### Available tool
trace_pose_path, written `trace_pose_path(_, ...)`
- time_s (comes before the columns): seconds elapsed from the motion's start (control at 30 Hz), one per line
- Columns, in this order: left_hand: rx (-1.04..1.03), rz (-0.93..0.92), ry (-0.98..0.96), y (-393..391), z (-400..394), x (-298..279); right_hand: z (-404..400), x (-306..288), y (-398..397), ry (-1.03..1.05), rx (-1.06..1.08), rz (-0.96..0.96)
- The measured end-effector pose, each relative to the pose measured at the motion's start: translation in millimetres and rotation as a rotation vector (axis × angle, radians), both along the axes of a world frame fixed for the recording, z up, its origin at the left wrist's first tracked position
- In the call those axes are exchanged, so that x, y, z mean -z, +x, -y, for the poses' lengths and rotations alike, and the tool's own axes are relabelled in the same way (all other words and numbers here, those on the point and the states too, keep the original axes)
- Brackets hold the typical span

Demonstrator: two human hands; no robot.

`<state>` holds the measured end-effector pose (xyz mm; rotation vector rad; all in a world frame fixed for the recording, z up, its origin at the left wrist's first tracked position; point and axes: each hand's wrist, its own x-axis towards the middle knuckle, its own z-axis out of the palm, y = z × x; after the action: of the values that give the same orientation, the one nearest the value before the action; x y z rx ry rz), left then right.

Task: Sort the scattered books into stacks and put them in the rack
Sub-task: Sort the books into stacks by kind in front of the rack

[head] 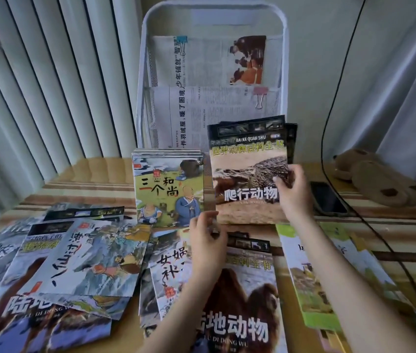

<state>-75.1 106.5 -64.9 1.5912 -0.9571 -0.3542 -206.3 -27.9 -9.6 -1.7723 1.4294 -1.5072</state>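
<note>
A reptile book (248, 171) with a black top band stands upright in the middle of the table, with more black-edged books behind it. My right hand (293, 192) grips its right edge and my left hand (208, 235) holds its lower left corner. To its left stands a stack of cartoon story books (167, 189) with three monks on the front cover. The white mesh rack (213, 80) rises behind both, with clipped newspapers in its pockets. Loose books lie scattered at left (84, 256), a camel-cover book (245, 296) in front, and green-edged books (311, 278) at right.
A black phone (327, 198) lies right of the reptile book, with a black cable (329, 118) running down past it. A brown plush toy (377, 177) sits at the far right. White vertical blinds (49, 85) hang at the left behind the table.
</note>
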Motion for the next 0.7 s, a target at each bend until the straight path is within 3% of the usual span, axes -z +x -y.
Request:
trace_pose_path(0.2,-0.167,0.038,-0.047,3,-1,1,9,42,13,-0.063,0.084,0.001)
trace_pose_path(0.33,-0.215,0.070,-0.010,3,-2,2,4,40,18,-0.058,0.218,-0.215)
trace_pose_path(0.43,-0.214,0.080,0.097,3,-3,3,-15,25,20,-0.042,0.304,-0.230)
trace_pose_path(0.53,-0.128,0.012,0.154,3,-10,-4,-53,19,18,-0.065,0.103,-0.316)
trace_pose_path(0.63,-0.086,-0.127,0.201,16,-23,-18,-101,46,14,0.285,-0.236,-0.628)
trace_pose_path(0.7,-0.049,-0.283,0.272,32,-29,-22,-123,70,13,0.409,-0.310,-0.698)
